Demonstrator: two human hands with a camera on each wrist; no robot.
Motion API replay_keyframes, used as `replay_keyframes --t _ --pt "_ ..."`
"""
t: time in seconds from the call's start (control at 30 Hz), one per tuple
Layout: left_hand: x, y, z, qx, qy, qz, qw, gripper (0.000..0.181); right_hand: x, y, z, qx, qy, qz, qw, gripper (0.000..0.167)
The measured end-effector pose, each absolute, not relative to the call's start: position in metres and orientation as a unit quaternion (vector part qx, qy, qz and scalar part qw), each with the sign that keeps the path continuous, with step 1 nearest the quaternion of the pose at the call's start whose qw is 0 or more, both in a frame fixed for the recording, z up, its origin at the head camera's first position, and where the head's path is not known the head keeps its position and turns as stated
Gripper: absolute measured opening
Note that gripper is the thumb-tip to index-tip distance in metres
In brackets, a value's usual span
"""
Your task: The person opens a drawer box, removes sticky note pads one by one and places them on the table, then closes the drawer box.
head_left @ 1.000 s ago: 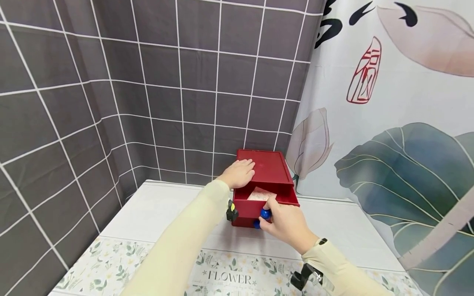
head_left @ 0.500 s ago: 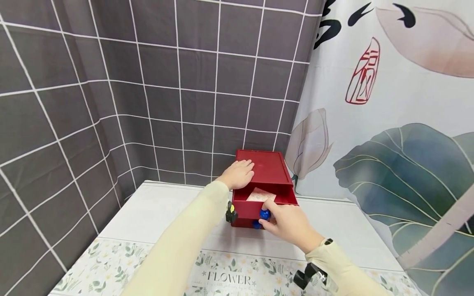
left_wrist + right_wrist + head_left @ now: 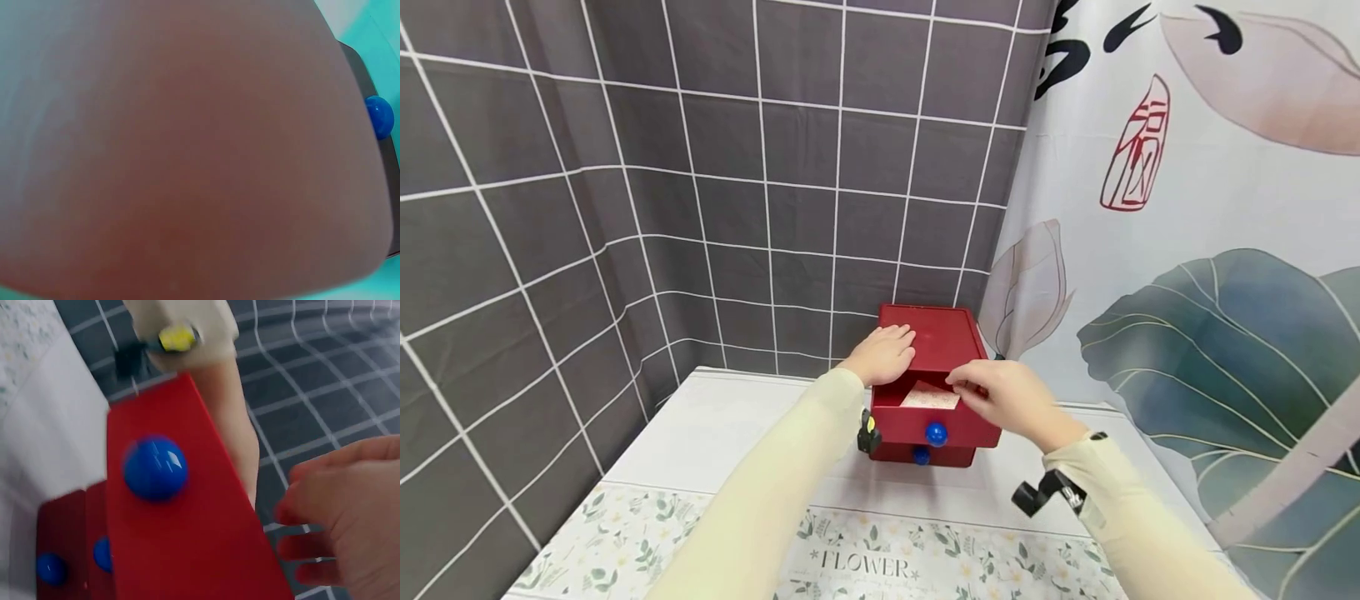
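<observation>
The top of the red cabinet [image 3: 942, 333], which is set on a white table [image 3: 752, 417], is touched by the left hand [image 3: 882, 355], fingers extended. A pale card [image 3: 929, 397] is held inside the pulled-out drawer [image 3: 901, 423]; above its right side, nothing is gripped by the loosely bent right hand [image 3: 1011, 398].

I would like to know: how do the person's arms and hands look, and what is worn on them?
The left sleeve and right sleeve are long, plain and pale cream. The left hand and right hand wear no gloves. A small black left wrist device bears a yellow patch; a black right wrist device is at the other cuff.
</observation>
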State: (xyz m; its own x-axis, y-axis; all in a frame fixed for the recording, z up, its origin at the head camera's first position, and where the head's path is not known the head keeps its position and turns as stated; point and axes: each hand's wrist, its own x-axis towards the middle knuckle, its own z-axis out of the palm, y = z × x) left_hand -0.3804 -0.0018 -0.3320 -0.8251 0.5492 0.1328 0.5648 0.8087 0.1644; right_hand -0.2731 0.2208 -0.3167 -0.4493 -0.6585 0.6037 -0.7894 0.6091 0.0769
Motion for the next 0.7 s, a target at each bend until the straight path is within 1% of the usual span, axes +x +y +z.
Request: replay_keyframes --t 0.07,0.2,0.3,0.53,0.7 --pt "-0.381 -0.002 -0.332 -0.292 -0.95 -0.098 0.043 0.055 -0.284 0.224 -0.313 0.42 -0.867 0.096 0.249 0.021" --pt "-0.379 -0.001 -0.332 -0.292 -0.95 -0.105 0.043 0.055 -0.3 0.226 -0.312 0.428 -0.891 0.084 0.125 0.019" --pt "-0.376 -0.002 -0.334 -0.293 -0.949 -0.109 0.038 0.055 -0.308 0.221 -0.313 0.444 -0.89 0.074 0.067 0.021" --pt "-0.375 -0.001 -0.333 -0.288 -0.952 -0.103 0.032 0.055 -0.321 0.211 -0.315 0.478 -0.877 0.042 0.002 0.038" --pt "-0.377 -0.001 -0.329 -0.286 -0.953 -0.096 0.031 0.055 -0.327 0.208 -0.315 0.486 -0.874 0.018 -0.017 0.042"
